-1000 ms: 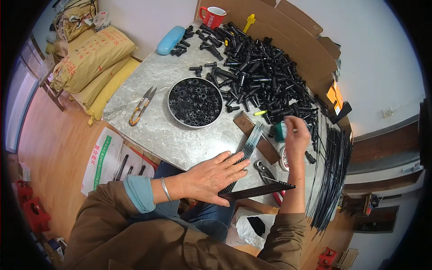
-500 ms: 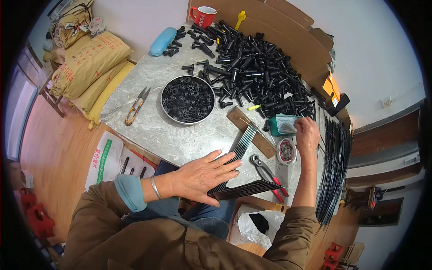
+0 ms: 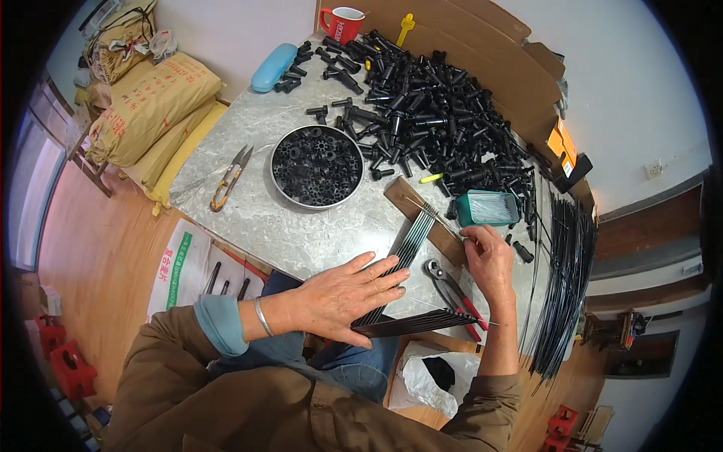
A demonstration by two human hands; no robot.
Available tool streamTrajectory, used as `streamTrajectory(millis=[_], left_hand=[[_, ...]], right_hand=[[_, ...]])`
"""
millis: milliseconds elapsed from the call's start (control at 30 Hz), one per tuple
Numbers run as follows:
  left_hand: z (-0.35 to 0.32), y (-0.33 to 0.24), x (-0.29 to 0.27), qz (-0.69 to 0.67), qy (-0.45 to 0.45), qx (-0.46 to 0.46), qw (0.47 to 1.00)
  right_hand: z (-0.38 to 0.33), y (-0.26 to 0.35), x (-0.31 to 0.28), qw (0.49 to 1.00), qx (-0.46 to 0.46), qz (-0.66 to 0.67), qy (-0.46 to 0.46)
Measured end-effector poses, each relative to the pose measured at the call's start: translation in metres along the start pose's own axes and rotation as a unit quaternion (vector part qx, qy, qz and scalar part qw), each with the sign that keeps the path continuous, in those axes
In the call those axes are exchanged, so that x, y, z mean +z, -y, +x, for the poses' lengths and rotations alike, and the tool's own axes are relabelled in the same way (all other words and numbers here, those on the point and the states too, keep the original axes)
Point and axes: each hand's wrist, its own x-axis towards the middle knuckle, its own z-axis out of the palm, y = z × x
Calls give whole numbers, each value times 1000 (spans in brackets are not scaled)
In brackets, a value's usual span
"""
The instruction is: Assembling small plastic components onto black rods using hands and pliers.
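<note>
My left hand (image 3: 348, 295) lies flat with fingers spread across a bunch of thin black rods (image 3: 410, 325). Part of the bunch fans to the right; another part runs up to a brown wooden strip (image 3: 401, 197), where the rods' slender metal ends rest. Thumb and fingers of my right hand (image 3: 489, 260) are pinched together beside the strip's lower end. A thin metal pin (image 3: 449, 226) runs from those fingertips along the strip. Just beyond stands a green box (image 3: 489, 218) of fine pale pins. Red-handled pliers (image 3: 450, 292) lie between my hands.
A round tin (image 3: 316, 167) of small black rings stands mid-table, with yellow-handled scissors (image 3: 230, 181) to its left. Black plastic fittings (image 3: 422, 113) pile up behind it. Long black rods (image 3: 561, 286) lie along the right edge. A red mug (image 3: 345, 29) stands at the back.
My right hand has come away from the green box, down and left to the wooden strip, covering the small white bowl. My left hand has stayed on the rods.
</note>
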Motion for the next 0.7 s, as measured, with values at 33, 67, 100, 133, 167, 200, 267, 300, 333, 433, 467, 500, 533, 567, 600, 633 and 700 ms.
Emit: streamTrajectory(millis=[33,67,100,133,167,200,267,300,333,433,467,500,533,567,600,633,700], left_hand=[[0,0,1,-1,2,-1,1000],[0,0,1,-3,4,-2,1000],[1,0,0,-2,4,-1,1000],[1,-1,-1,-3,3,0,1000],[1,-1,-2,-4,2,1,1000],[1,0,-1,-3,2,1,1000],[0,0,1,-16,-2,-4,1000],[0,0,1,-16,-2,-5,1000],[0,0,1,-12,-3,-4,1000],[0,0,1,-10,-2,-4,1000],[0,0,2,-12,-2,-4,1000],[0,0,1,-11,-2,-5,1000],[0,0,1,-9,-5,-4,1000],[0,0,1,-8,-8,-4,1000],[0,0,1,-8,-8,-3,1000],[0,-1,0,-6,-5,-4,1000],[0,-1,-1,-4,-2,-5,1000]], right_hand=[[0,0,1,1000,0,0,0],[0,-2,3,1000,-1,3,-2],[1,-2,3,1000,-1,6,-4],[1,-2,3,1000,0,6,-5],[2,-2,3,1000,-12,2,-8],[2,-2,4,1000,-24,-1,-12],[3,-1,5,1000,-22,5,-12],[3,-1,6,1000,-20,9,-12],[3,-1,6,1000,-21,9,-12],[3,0,6,1000,-14,11,-16],[3,-3,7,999,-26,11,-22],[5,-4,9,999,-39,11,-28],[6,-3,8,999,-40,12,-27],[8,-1,7,999,-41,5,-26],[10,0,6,999,-42,-3,-25],[12,0,6,999,-42,-3,-25],[15,-1,5,999,-51,-6,-13]])
